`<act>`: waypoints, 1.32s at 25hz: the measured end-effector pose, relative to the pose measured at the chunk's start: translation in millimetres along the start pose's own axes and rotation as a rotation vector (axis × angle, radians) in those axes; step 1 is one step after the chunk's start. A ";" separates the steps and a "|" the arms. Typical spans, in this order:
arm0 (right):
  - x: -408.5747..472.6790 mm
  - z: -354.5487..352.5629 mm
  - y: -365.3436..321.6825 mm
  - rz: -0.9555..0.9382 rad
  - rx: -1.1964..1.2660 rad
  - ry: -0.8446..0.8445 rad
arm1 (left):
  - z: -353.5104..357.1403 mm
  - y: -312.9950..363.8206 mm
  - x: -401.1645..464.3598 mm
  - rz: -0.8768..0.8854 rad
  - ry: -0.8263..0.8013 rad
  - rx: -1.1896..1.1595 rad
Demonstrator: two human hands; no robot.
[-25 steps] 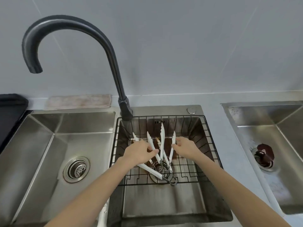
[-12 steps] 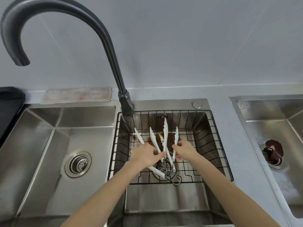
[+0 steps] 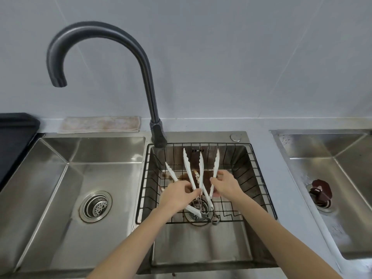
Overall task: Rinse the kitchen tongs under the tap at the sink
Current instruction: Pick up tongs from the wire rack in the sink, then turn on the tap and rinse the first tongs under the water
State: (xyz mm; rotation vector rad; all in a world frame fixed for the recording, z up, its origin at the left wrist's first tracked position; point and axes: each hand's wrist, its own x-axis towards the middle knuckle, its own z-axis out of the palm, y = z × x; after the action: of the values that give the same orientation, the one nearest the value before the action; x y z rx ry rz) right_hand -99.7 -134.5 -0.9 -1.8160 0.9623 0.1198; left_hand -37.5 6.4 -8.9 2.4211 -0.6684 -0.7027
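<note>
I log two pairs of white tongs in the wire basket (image 3: 259, 178) that sits in the middle sink basin (image 3: 201, 250), tips fanned toward the back wall, hinge ends near the basket's front edge over the basin's drain.

Left tongs (image 3: 188, 168): my left hand (image 3: 177, 196) is curled round both arms about midway, fingers closed on them; the arms spread apart beyond my knuckles.

Right tongs (image 3: 215, 168): my right hand (image 3: 225, 185) pinches the outer arm between thumb and fingers; the inner arm crosses toward the left pair. A brown smear shows on one inner arm near the centre.

Brown residue (image 3: 185, 176) stains the basin floor under the basket's back half.

Tap (image 3: 145, 67): dark gooseneck, base at the basket's back-left corner, spout arched over the left basin (image 3: 60, 178); no water runs from it.

Left basin: bare, with a strainer drain (image 3: 95, 206).

Folded cloth (image 3: 100, 124): on the worktop behind the left basin.

Far-right basin (image 3: 322, 150): holds a dark red stopper (image 3: 320, 193) on its drain.
</note>
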 end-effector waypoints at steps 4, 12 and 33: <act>-21.4 10.0 -18.5 -0.062 -0.031 -0.008 | -15.2 -11.0 -21.9 -0.034 0.058 -0.152; -56.0 66.7 -58.7 -0.235 -0.076 -0.066 | -62.9 -56.1 -68.5 -0.143 0.193 -0.616; -72.5 243.8 -131.7 -0.181 0.057 -0.145 | -179.0 -213.4 -84.8 -0.235 0.196 -0.948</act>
State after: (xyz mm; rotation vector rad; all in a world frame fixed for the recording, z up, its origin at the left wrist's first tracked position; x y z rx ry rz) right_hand 20.3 124.8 18.8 -1.8062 0.6898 0.1091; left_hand 71.4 274.7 21.3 1.6451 0.0608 -0.6544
